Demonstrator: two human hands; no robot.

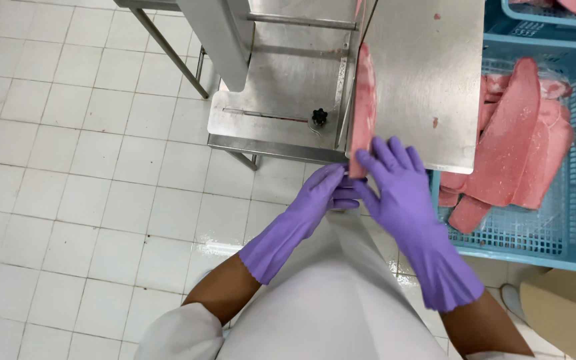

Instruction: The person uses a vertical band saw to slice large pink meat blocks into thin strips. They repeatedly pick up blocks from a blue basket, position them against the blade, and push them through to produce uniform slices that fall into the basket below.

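A white apron (328, 300) fills the bottom of the view, seen from above, with white sleeves pushed up on both forearms. Both hands are covered by long purple rubber gloves.

The left hand (318, 197) is held at the near end of a long pink slab of meat (364, 107), its fingers (331, 177) kept together and pressed against the slab's left side and lower tip. The right hand (395, 183) is laid against the slab's right side, its fingers (388, 157) spread apart, flat on the near edge of a steel plate (421, 73). The slab is stood on its edge in the narrow gap between this plate and the steel bench (281, 100) to its left, running away from the body, so its near end is pinched between the two hands.

On the bench a slot and a small black knob (319, 118) are seen just left of the slab. A grey upright column (218, 40) is set at the far side of the bench.

To the right, partly covered by the plate, a blue plastic crate (568, 240) is filled with flat pink slices (515, 147) stacked over one another. A second blue crate (541, 17) is glimpsed beyond it. White floor tiles (68, 167) are spread out on the left, wet near the feet.
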